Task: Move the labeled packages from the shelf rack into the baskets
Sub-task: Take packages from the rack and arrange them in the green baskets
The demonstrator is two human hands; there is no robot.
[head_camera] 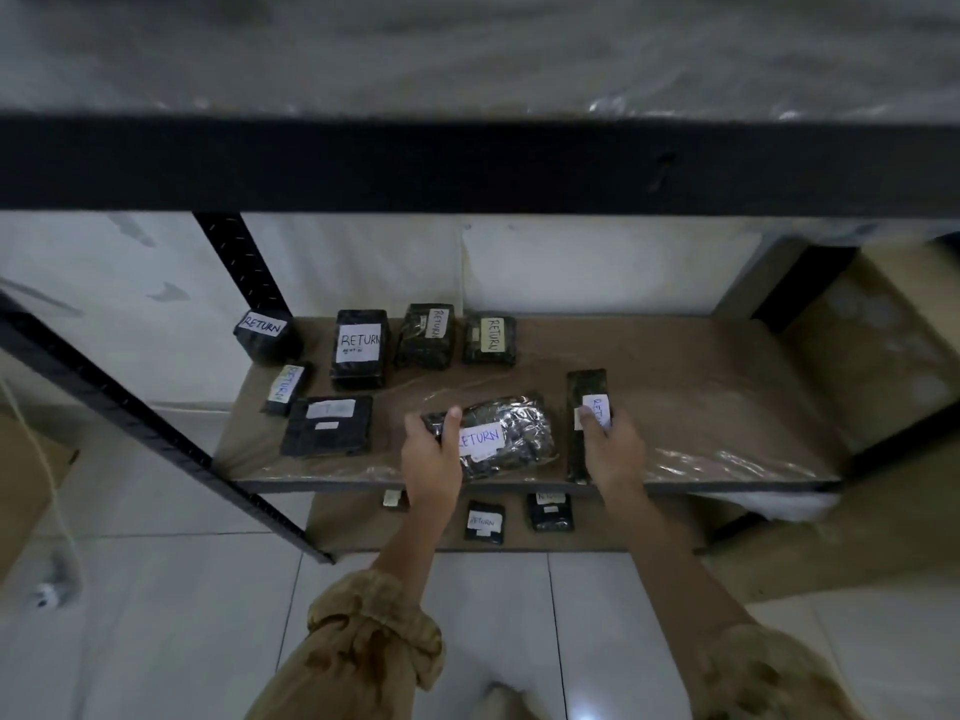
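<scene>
Packages lie on the middle shelf [701, 387] of the rack. My left hand [431, 454] pinches the left end of a crinkly bag [514, 433], thumb on top. My right hand [613, 449] grips a long narrow pack [587, 387] at its label. I judge the bag soft, light and slippery, best taken by its bulk. The pack looks stiffer and should lift well mid-length. The bag's handwritten label reads RETURN, as does a black parcel [359, 348] behind. No baskets show.
</scene>
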